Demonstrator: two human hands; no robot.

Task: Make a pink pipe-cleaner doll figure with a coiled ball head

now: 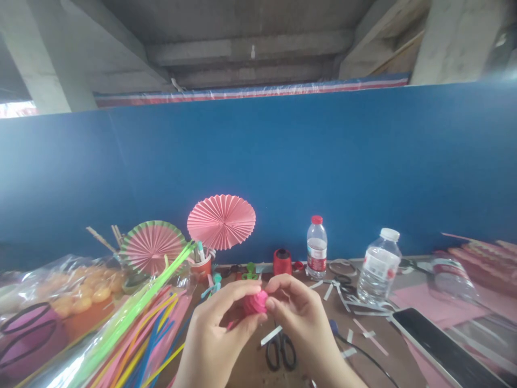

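A small bright pink ball-like piece (255, 303) is held up over the middle of the brown table. My left hand (222, 323) grips it from the left between thumb and fingers. From the right, my right hand (299, 312) pinches its edge with thumb and curled forefinger. Whether the piece is yarn or paper is too small to tell. Just below and between the hands lie black-handled scissors (273, 353), with a white paper strip (271, 335) beside them.
Colourful pipe cleaners (137, 307) lie at the left near a bag of orange balls (86, 291). Behind stand pink paper fans (221, 222), a red thread spool (282, 262) and water bottles (378, 269). A phone (440, 345) and paper strips lie at the right.
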